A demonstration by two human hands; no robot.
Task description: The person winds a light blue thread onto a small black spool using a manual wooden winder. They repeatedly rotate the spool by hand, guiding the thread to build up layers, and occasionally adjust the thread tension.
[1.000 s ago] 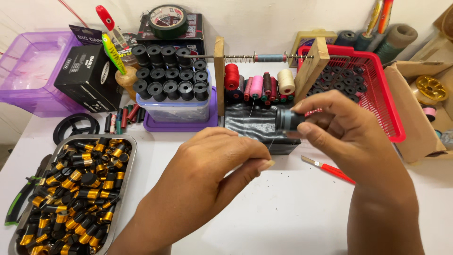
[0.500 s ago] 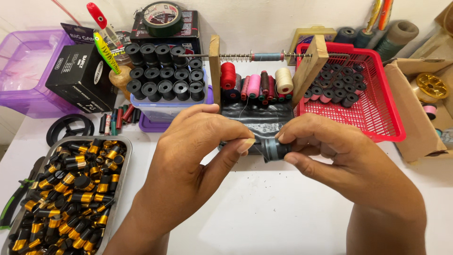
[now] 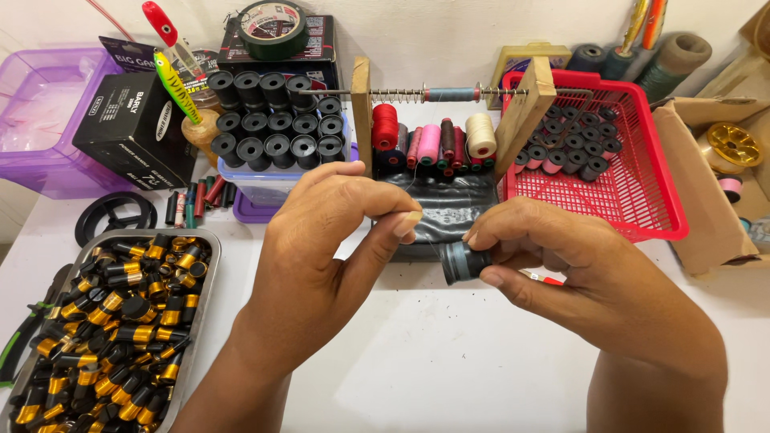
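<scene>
**Spool held between both hands above a crowded workbench**

Spool [image 3: 464, 262], a small dark cylinder wound with grey-blue thread, sits pinched in the fingertips of the right hand [image 3: 561, 277], just in front of the wooden thread rack [image 3: 449, 120]. The left hand [image 3: 329, 256] is closed in a pinch beside it, thumb against forefinger; a fine strand seems to run from it toward the spool, though it is too thin to be sure. A slack or over-pulled strand could slip off the winding or snap, judging by how lightly both hands grip. Left of the rack stands a black rectangular carton [image 3: 136, 132] with white lettering, with a second dark box [image 3: 277, 50] behind it under a roll of black tape [image 3: 275, 28]. A metal tray [image 3: 204, 265] of black-and-gold parts lies farther left; a red basket [image 3: 650, 184] of finished spools sits right of the rack.
</scene>
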